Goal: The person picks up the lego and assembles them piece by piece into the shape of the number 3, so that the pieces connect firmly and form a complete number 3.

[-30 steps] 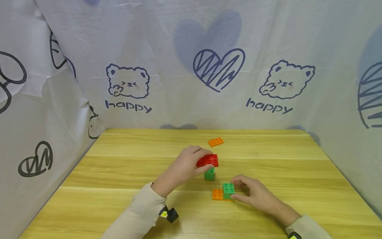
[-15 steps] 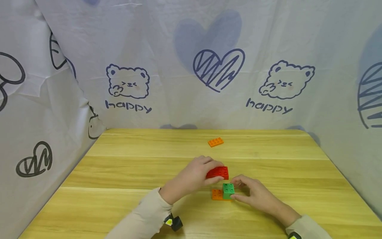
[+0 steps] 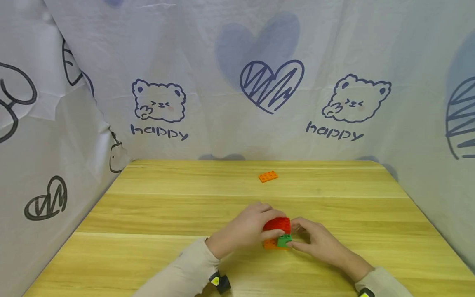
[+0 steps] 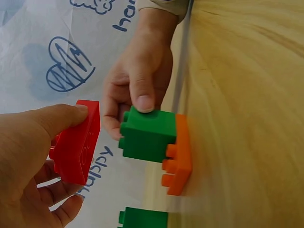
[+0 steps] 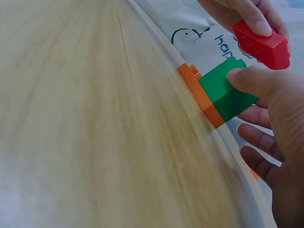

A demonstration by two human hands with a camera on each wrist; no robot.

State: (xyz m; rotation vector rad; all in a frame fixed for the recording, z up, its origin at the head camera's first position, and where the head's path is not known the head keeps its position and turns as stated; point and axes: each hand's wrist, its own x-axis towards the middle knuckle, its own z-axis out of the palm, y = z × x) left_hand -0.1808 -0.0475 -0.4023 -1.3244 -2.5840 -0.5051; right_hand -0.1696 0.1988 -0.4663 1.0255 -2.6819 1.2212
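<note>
My left hand (image 3: pixel 252 227) pinches a red toy building brick (image 3: pixel 279 225) between thumb and fingers. Both wrist views show this brick just above a green brick (image 4: pixel 149 135), with a gap between the two. The green brick sits on one end of a flat orange plate (image 4: pixel 179 164), whose other studs stay bare. From the right, my right hand (image 3: pixel 315 241) holds the green brick, its thumb (image 5: pixel 251 80) against one side. A second green brick (image 4: pixel 145 217) peeks in at the bottom of the left wrist view; in the head view my left hand hides it.
Farther back on the wooden table (image 3: pixel 178 206) lies another orange plate (image 3: pixel 268 176). A white cloth (image 3: pixel 219 136) with drawn hearts and bears hangs behind the table and along its sides.
My left hand has carried the red brick right and toward me, from over the second green brick to above the one on the plate. The right hand has stayed in place.
</note>
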